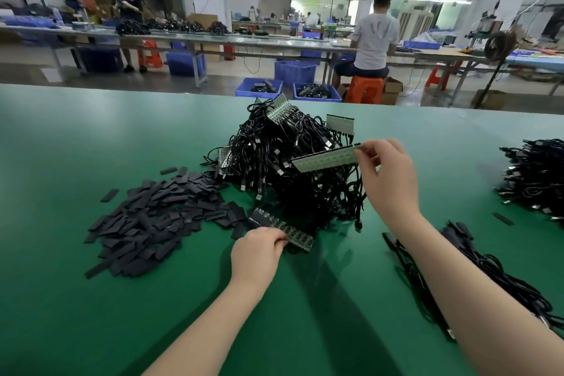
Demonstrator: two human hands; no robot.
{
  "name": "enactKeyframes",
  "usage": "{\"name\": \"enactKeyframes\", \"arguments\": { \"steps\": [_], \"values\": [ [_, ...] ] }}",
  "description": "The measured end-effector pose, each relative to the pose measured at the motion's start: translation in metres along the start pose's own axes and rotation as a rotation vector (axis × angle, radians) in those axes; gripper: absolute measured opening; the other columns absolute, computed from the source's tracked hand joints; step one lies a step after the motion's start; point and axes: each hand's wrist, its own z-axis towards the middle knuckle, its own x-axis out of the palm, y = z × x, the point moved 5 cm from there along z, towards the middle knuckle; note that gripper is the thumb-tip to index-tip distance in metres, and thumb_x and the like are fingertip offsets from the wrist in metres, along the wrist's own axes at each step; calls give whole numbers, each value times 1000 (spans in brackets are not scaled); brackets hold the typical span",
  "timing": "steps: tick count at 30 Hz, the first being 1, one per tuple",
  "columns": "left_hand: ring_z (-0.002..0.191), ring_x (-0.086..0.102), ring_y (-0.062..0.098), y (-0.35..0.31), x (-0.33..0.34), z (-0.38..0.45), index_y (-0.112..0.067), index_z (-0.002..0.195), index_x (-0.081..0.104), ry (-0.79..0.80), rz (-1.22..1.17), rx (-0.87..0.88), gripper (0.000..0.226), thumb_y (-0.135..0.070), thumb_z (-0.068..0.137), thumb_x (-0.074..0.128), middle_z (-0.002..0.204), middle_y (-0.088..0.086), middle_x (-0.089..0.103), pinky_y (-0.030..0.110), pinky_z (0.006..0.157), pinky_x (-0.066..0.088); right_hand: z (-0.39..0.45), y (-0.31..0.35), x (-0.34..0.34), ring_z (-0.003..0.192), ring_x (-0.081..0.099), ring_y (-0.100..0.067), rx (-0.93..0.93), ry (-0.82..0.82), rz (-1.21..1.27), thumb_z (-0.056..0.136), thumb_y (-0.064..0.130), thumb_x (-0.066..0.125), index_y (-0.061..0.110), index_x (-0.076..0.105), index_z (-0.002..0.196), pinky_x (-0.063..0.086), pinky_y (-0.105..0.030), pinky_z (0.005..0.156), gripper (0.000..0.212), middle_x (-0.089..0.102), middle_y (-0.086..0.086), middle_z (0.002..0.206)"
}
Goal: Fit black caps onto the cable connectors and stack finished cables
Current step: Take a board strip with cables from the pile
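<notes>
Green counter (91,299), seen from above the forearms. Nearest on the right: a loose bundle of black cables (476,265) lying partly under the right forearm.

Left hand (258,249) low on the counter, fingers curled round the near end of a strip of connectors (282,229), which rests at the foot of the cable heap.

Left of that hand: spread of flat black caps (152,217), many overlapping, a few strays lying apart toward the far left edge of the spread.

Right hand (386,174) raised above the counter, thumb and fingertips pinching the right end of a pale connector strip (326,159); black cables hang from it down into the heap.

Centre, just beyond both hands: large tangled heap of black cables (290,162), more pale strips poking from its top.

Far right edge: second cable pile (537,174), well apart from the heap.

Beyond the counter: blue crates (294,72) on the floor, a seated person (374,36) on an orange stool (364,88), long workbenches behind.
</notes>
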Motion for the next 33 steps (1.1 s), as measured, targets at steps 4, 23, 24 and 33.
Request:
{"name": "enactKeyframes", "arguments": {
  "steps": [4, 23, 24, 33],
  "values": [
    [105, 58, 11, 3, 1, -5, -39, 122, 64, 108, 47, 87, 28, -36, 97, 52, 112, -15, 65, 27, 78, 48, -8, 6, -13, 77, 51, 3, -12, -77, 42, 98, 19, 59, 15, 67, 100, 38, -18, 75, 9, 55, 3, 92],
    [139, 35, 7, 2, 17, -19, -34, 134, 54, 113, 101, 162, 40, -26, 99, 37, 146, -13, 47, 28, 111, 27, 85, 16, -99, 86, 56, -18, 120, -323, 14, 100, 23, 52, 10, 64, 112, 48, -34, 77, 21, 65, -7, 106],
    [139, 35, 6, 2, 16, -19, -34, 133, 55, 106, 100, 160, 39, -29, 100, 37, 145, -14, 48, 27, 111, 27, 88, 18, -109, 85, 55, -17, 102, -345, 28, 99, 25, 52, 11, 63, 112, 49, -36, 79, 21, 64, -6, 104],
    [90, 64, 7, -6, -20, -26, -23, 109, 69, 115, -588, -76, 35, -46, 99, 44, 99, -7, 72, 23, 81, 48, 6, 56, -127, 84, 45, -13, -172, -233, -116, 96, 11, 57, 4, 62, 101, 36, -14, 68, 9, 55, -8, 97]
  ]
}}
